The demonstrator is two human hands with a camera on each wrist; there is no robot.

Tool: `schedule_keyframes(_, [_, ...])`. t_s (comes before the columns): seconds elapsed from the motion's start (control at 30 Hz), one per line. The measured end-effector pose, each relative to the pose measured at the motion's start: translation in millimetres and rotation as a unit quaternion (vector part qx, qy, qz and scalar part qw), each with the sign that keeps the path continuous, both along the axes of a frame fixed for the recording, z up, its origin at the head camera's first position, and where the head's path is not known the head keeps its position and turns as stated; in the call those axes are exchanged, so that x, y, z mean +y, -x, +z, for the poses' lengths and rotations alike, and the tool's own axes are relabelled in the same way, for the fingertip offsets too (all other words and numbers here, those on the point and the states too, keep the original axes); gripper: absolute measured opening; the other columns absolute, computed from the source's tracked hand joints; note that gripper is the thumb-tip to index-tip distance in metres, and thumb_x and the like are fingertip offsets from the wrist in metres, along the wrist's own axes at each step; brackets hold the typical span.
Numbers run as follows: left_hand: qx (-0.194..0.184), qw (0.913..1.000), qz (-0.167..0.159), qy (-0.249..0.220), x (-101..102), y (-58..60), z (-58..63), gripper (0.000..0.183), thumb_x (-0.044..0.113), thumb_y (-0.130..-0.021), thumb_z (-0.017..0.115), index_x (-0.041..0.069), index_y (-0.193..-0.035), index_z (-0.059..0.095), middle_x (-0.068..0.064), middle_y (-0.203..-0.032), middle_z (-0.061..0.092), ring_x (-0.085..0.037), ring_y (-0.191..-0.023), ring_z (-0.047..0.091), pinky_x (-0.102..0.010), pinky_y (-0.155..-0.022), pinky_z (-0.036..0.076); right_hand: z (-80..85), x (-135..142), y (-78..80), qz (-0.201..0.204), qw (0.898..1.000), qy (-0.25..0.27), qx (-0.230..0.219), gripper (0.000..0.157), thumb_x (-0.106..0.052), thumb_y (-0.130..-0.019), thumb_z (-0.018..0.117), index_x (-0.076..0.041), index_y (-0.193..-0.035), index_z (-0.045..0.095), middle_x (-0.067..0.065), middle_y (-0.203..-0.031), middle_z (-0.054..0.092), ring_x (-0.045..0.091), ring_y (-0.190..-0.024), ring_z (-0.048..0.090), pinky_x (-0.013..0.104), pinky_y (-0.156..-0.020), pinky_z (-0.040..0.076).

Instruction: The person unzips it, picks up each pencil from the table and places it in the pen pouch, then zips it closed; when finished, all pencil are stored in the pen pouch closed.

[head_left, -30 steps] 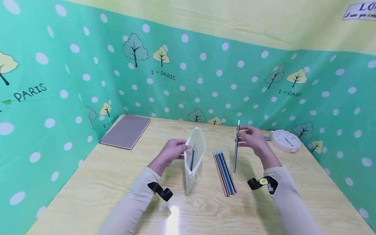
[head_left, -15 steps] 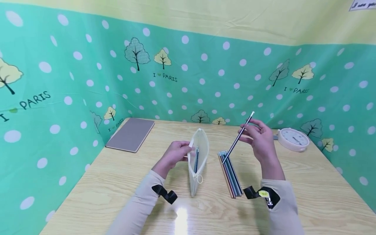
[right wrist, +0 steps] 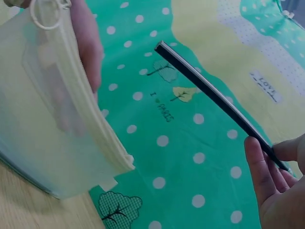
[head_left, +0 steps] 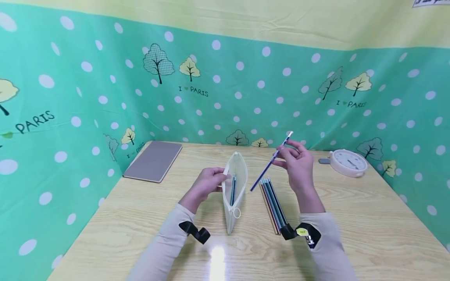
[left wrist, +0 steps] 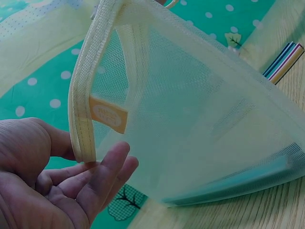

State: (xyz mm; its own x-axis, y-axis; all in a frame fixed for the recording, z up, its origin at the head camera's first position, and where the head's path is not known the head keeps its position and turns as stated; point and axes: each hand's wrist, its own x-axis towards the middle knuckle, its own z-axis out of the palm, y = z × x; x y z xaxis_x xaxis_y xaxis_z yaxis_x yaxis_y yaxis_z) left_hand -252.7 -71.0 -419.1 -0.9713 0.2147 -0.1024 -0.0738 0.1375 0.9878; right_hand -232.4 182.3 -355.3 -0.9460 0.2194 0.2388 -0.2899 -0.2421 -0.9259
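My left hand (head_left: 207, 182) pinches the zippered edge of a pale mesh pencil pouch (left wrist: 190, 114), which stands with its mouth spread wide. A couple of pencils (head_left: 233, 189) lean inside it; through the mesh they show along the bottom. My right hand (head_left: 297, 164) pinches a dark striped pencil (right wrist: 209, 90) near its white-tipped end. That pencil slants through the air, its lower end pointing left toward the pouch's opening. Below it on the table lies a row of several pencils (head_left: 272, 205), side by side, just right of the pouch.
A grey-brown notebook (head_left: 152, 161) lies at the table's back left. At the back right rests a round white clock (head_left: 349, 162) with a small grey piece (head_left: 324, 160) beside it. A green dotted curtain (head_left: 197, 113) hangs behind the wooden table (head_left: 123, 222).
The right hand has carried its pencil left and tilted it, from nearly upright right of the row to slanting beside the pouch. The left hand keeps hold of the pouch.
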Motion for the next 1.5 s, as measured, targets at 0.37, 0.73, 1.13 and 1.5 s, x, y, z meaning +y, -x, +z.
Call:
schedule_keyframes(0.37, [-0.001,1.0,-0.002,0.009,0,1.7,-0.3,0.039,0.011,-0.102,0.061,-0.009,-0.136,0.06,-0.024,-0.123,0.07,-0.022,-0.095,0.073,-0.036,-0.081,0.065,-13.3,-29,2.5,-0.002,0.999,-0.031,0.012,0.024,0.006,-0.099,0.062,0.001,-0.121,0.057,-0.002,-0.089,0.069,0.011,-0.076,0.071,0.03,-0.068,0.066])
schedule_keyframes(0.73, [0.004,0.9999,-0.002,0.009,2,0.8,-0.1,0.039,0.011,-0.102,0.062,-0.007,-0.136,0.061,-0.023,-0.123,0.071,-0.021,-0.095,0.074,-0.035,-0.08,0.065,-18.3,-39,1.7,0.032,0.996,-0.078,0.014,0.028,0.005,-0.1,0.062,0.005,-0.127,0.054,0.002,-0.095,0.067,0.011,-0.079,0.072,0.032,-0.073,0.066])
schedule_keyframes(1.13, [-0.003,0.9995,0.033,0.001,5,1.4,-4.3,0.037,0.008,-0.099,0.062,-0.008,-0.133,0.063,-0.026,-0.119,0.072,-0.02,-0.089,0.073,-0.037,-0.079,0.066,-27.1,-50,-1.6,0.107,0.985,-0.133,0.005,0.031,0.009,-0.098,0.061,0.012,-0.127,0.053,0.012,-0.097,0.064,0.009,-0.075,0.069,0.033,-0.069,0.066])
schedule_keyframes(1.5, [0.005,0.9991,0.043,0.005,5,6.3,-5.3,0.037,0.006,-0.098,0.061,-0.007,-0.133,0.064,-0.026,-0.119,0.072,-0.02,-0.089,0.075,-0.038,-0.08,0.065,-31.4,-55,-0.7,0.12,0.976,-0.181,-0.003,0.031,0.009,-0.097,0.062,0.014,-0.126,0.054,0.024,-0.102,0.066,0.019,-0.078,0.071,0.034,-0.067,0.066])
